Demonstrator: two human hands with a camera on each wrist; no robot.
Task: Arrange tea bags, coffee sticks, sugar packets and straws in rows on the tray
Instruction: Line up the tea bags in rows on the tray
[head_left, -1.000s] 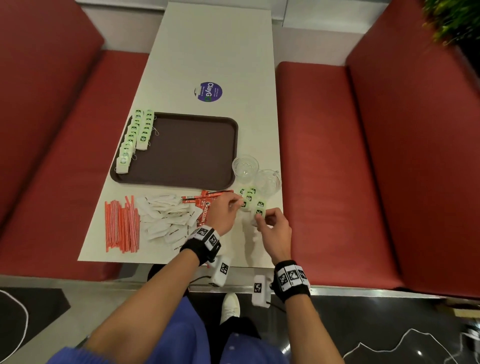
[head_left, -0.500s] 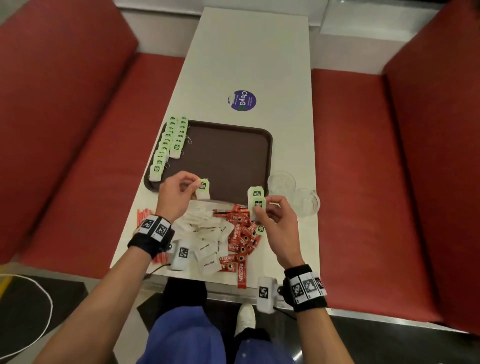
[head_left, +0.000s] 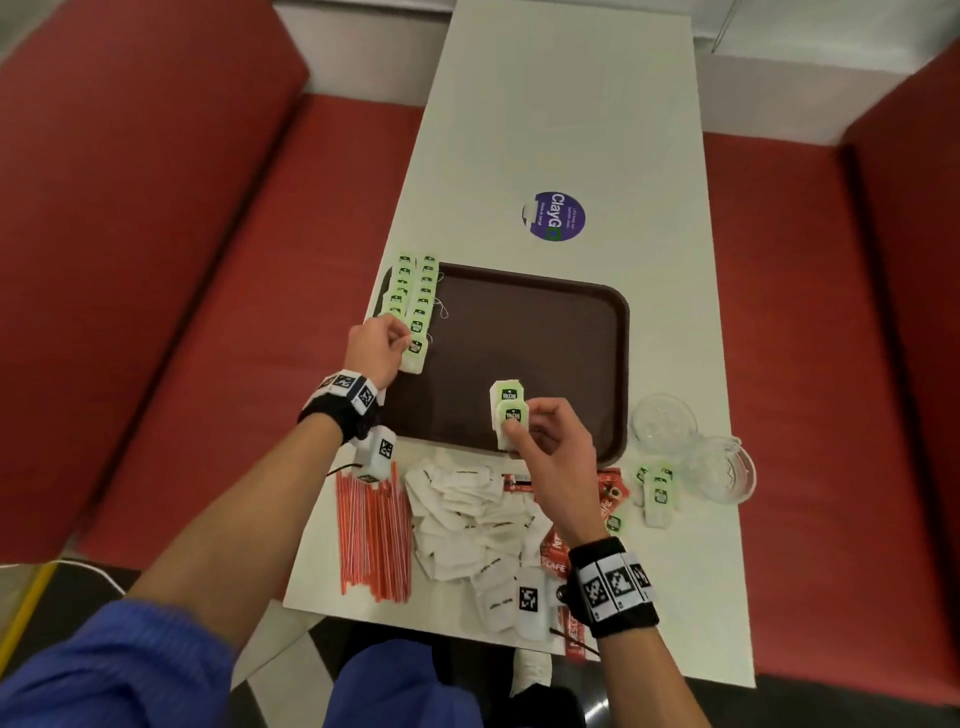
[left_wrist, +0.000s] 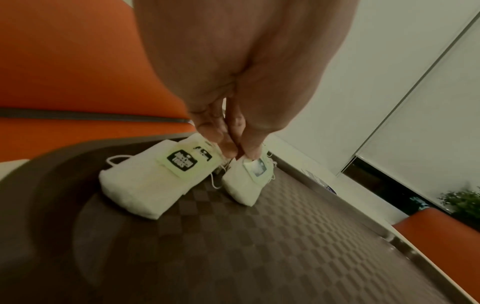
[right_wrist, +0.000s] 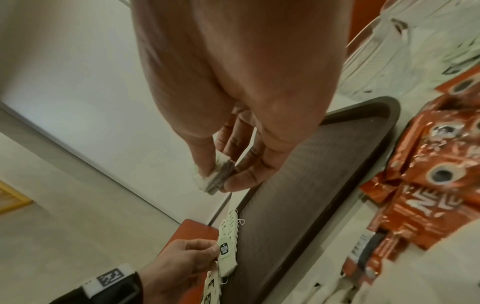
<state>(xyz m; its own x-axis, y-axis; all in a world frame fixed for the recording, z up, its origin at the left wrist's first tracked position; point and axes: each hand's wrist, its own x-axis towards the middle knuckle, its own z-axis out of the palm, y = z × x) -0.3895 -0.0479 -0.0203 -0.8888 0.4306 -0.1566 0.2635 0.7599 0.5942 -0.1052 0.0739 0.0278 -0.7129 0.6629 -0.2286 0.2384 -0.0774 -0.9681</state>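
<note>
A brown tray (head_left: 545, 306) lies on the white table, with two rows of green-tagged tea bags (head_left: 415, 291) along its left edge. My left hand (head_left: 376, 345) pinches one tea bag (head_left: 415, 356) by its top at the near end of the inner row; its lower end touches the tray (left_wrist: 244, 193). My right hand (head_left: 550, 441) holds a small stack of tea bags (head_left: 508, 410) over the tray's near edge, pinched between thumb and fingers (right_wrist: 217, 179). Orange straws (head_left: 371, 535), white sugar packets (head_left: 467, 525) and red coffee sticks (head_left: 608, 499) lie in front of the tray.
Two clear glass cups (head_left: 691, 447) stand right of the tray, with a few loose tea bags (head_left: 655, 493) beside them. A purple sticker (head_left: 555, 215) marks the table beyond the tray. Red bench seats (head_left: 208, 291) flank the table.
My left hand carried a tea bag from the near table edge to the end of the row at the tray's left. My right hand rose with its tea bags over the tray's near edge.
</note>
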